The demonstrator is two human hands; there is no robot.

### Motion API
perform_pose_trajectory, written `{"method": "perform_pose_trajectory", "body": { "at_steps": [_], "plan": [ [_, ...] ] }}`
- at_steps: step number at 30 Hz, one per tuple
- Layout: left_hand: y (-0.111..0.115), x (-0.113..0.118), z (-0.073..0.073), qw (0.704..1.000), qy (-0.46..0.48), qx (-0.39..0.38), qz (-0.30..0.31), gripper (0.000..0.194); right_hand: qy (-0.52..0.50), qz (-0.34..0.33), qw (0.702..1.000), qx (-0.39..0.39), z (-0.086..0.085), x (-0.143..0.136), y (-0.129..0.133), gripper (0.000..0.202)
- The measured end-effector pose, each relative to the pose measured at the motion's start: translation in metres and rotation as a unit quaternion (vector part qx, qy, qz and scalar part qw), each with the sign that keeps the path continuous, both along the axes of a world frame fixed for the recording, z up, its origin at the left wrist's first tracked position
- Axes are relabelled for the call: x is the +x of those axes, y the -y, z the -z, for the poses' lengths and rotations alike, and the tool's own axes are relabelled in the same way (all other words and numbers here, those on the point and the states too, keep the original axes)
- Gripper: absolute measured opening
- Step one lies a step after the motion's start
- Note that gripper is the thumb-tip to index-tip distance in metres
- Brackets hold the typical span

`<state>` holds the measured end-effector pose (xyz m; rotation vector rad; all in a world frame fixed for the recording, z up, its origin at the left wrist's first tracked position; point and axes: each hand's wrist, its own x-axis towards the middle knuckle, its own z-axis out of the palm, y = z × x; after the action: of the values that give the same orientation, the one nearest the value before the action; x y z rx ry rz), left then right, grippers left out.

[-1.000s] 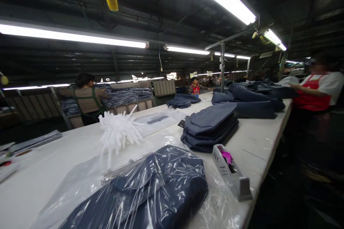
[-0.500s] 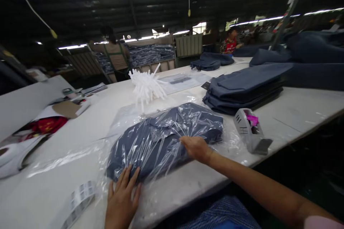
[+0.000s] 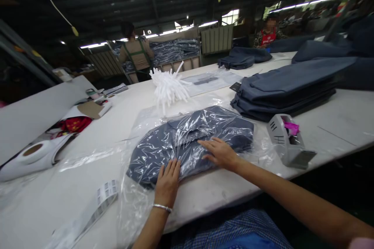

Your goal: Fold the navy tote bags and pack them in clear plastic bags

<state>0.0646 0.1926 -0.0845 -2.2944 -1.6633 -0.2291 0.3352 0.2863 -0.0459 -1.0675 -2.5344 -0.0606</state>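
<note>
A folded dark blue garment in a clear plastic bag (image 3: 189, 140) lies on the white table (image 3: 336, 124) in front of me. My left hand (image 3: 167, 182) rests flat on the bag's near edge, fingers together and pointing away. My right hand (image 3: 220, 152) lies flat on the middle of the bag, fingers spread a little toward the left. Neither hand grips anything. Loose plastic of the bag spreads past the garment toward the table's near edge.
A grey tape dispenser (image 3: 288, 140) stands right of the bag. A stack of folded blue garments (image 3: 288, 87) lies behind it. A white plastic bundle (image 3: 169, 85), a sticker strip (image 3: 102, 200) and a white roll (image 3: 32, 155) sit left. Other people work at the back.
The view dropped from the room to the table and both my hands came onto the bagged garment. Since half a second ago my left hand slid up onto the bag.
</note>
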Motion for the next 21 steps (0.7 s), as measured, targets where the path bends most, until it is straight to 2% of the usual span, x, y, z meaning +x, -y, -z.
{"method": "perform_pose_trajectory", "body": {
  "at_steps": [2,4,5,7,10,13,15,18,21],
  "plan": [
    [-0.004,-0.009,0.004,1.000,-0.026,0.001,0.014,0.055,0.008,-0.059,0.998,0.030,0.008,0.017,0.015,0.080],
    [-0.007,-0.014,0.004,0.998,-0.048,-0.002,0.028,0.057,0.022,-0.059,0.997,0.044,0.018,0.031,0.021,0.089],
    [-0.008,-0.016,0.002,0.998,-0.055,-0.003,0.035,0.057,0.029,-0.051,0.997,0.048,0.023,0.036,0.020,0.086],
    [-0.011,-0.017,-0.001,0.997,-0.064,-0.007,0.050,0.056,0.041,-0.050,0.996,0.061,0.028,0.041,0.012,0.068],
    [-0.013,-0.018,-0.011,0.996,-0.057,-0.020,0.071,0.055,0.068,-0.068,0.994,0.061,0.018,0.040,-0.001,0.039],
    [-0.018,-0.020,-0.035,0.996,-0.035,-0.060,0.052,0.055,0.110,-0.051,0.993,0.010,-0.013,0.034,-0.008,0.033],
    [-0.027,-0.022,-0.063,0.996,-0.026,-0.083,0.005,0.052,0.123,-0.034,0.992,-0.011,-0.044,0.031,-0.017,0.030],
    [-0.055,-0.029,-0.120,0.995,-0.024,-0.079,-0.056,0.042,0.109,-0.012,0.994,-0.017,-0.099,0.023,-0.050,0.024],
    [-0.099,-0.039,-0.179,0.994,-0.025,-0.064,-0.090,0.037,0.091,0.011,0.995,-0.027,-0.154,0.011,-0.098,0.025]
  ]
}}
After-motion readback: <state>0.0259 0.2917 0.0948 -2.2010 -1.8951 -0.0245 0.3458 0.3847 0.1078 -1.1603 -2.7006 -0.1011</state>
